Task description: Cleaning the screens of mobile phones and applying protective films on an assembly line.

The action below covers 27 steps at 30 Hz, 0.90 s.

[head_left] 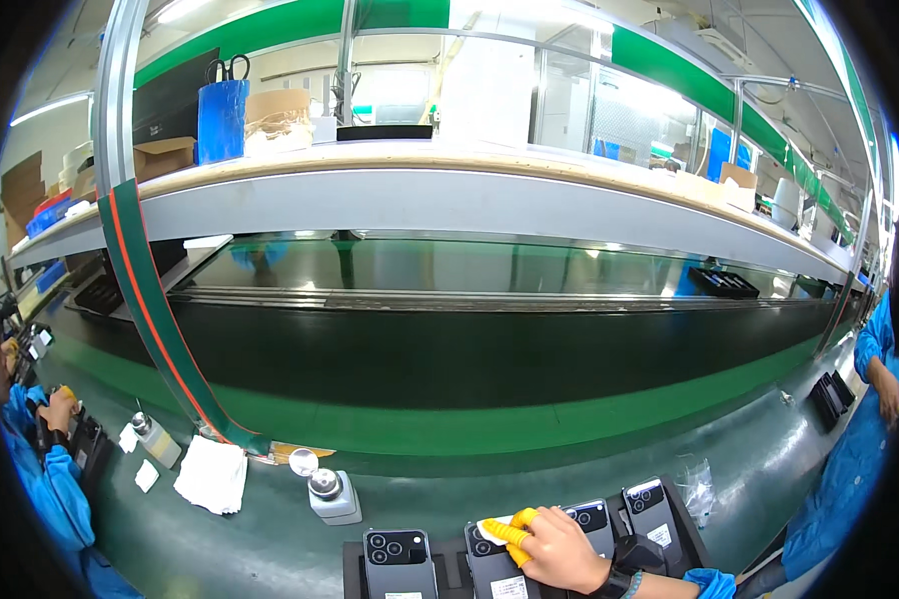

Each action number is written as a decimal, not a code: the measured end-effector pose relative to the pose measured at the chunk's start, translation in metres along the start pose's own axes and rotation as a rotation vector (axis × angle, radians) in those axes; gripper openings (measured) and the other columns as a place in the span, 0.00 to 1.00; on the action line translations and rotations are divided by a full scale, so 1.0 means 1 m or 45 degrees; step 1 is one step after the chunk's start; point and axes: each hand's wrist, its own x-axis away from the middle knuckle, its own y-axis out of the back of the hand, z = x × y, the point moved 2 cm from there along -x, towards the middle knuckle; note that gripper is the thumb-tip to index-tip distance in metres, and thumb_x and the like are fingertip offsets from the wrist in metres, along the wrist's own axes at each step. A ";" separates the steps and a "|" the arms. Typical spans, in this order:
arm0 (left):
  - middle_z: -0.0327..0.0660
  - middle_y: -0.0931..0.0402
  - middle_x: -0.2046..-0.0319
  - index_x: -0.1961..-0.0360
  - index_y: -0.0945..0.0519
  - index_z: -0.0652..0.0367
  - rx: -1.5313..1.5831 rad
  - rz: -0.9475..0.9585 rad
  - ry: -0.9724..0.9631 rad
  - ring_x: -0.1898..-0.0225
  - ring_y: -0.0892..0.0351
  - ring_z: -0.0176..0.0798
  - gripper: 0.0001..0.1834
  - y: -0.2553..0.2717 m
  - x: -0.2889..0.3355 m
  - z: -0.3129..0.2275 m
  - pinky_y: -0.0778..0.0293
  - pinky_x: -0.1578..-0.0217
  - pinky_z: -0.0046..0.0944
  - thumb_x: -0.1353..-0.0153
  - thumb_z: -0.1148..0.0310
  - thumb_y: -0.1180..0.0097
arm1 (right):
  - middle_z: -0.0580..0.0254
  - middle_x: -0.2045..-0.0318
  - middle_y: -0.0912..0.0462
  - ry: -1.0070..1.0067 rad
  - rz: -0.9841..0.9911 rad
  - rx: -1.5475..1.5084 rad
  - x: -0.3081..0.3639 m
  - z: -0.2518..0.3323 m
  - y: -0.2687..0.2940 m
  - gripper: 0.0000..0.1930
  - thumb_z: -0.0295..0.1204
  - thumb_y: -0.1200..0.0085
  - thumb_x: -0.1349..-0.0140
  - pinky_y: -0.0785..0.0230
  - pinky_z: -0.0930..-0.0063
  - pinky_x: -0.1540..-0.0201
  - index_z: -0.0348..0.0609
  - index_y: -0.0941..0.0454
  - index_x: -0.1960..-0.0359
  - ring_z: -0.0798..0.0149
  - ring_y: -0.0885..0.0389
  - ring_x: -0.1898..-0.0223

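Observation:
My right hand (559,552), with yellow finger cots on its fingertips, pinches a small white wipe (488,534). The wipe lies against the camera area of a dark grey phone (486,577), back side up with a white label low on it. This phone sits in a black tray (354,561). More phones share the tray: one to the left (398,577), one partly hidden behind my hand (601,539), and one at the right end (655,529). A dark object (637,555) beside my wrist is unclear. My left hand is out of view.
A white pump bottle (338,502) with its lid raised stands left of the tray, near folded white cloths (212,475). A clear plastic bag (699,489) lies to the right. Beyond runs a dark conveyor (420,359) under a shelf (449,190). Blue-sleeved people (45,479) work on both sides.

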 end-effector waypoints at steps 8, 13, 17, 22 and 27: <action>0.46 0.24 0.60 0.62 0.22 0.60 -0.607 -0.219 0.229 0.53 0.28 0.49 0.13 0.000 0.004 -0.004 0.33 0.55 0.44 0.42 0.62 0.48 | 0.58 0.67 0.30 0.012 0.024 0.171 -0.006 0.018 0.009 0.18 0.27 0.49 0.50 0.39 0.65 0.61 0.40 0.24 0.55 0.57 0.30 0.63; 0.47 0.28 0.52 0.55 0.23 0.58 -1.289 -0.373 0.530 0.46 0.35 0.56 0.22 -0.011 0.011 0.001 0.39 0.46 0.60 0.44 0.54 0.48 | 0.60 0.65 0.28 0.064 0.443 0.307 0.001 0.028 0.017 0.18 0.29 0.49 0.53 0.40 0.65 0.56 0.36 0.23 0.58 0.59 0.31 0.61; 0.49 0.32 0.47 0.48 0.26 0.59 -1.162 -0.250 0.550 0.41 0.42 0.59 0.29 -0.012 0.018 0.004 0.48 0.44 0.71 0.45 0.50 0.47 | 0.61 0.64 0.27 0.082 0.195 0.330 0.003 0.029 0.008 0.19 0.29 0.49 0.53 0.40 0.66 0.54 0.37 0.23 0.57 0.60 0.30 0.58; 0.52 0.35 0.44 0.46 0.28 0.61 -1.028 -0.211 0.515 0.39 0.45 0.61 0.31 -0.005 0.018 0.004 0.53 0.43 0.75 0.45 0.50 0.47 | 0.61 0.64 0.26 0.047 0.322 0.341 0.003 0.031 0.015 0.15 0.29 0.50 0.53 0.41 0.66 0.53 0.38 0.20 0.63 0.60 0.31 0.58; 0.53 0.36 0.44 0.44 0.30 0.62 -0.981 -0.174 0.504 0.38 0.46 0.61 0.33 -0.007 0.019 0.005 0.55 0.43 0.75 0.44 0.50 0.48 | 0.60 0.63 0.26 0.030 0.181 0.425 0.002 0.029 0.016 0.12 0.31 0.49 0.54 0.42 0.65 0.53 0.38 0.19 0.69 0.60 0.31 0.59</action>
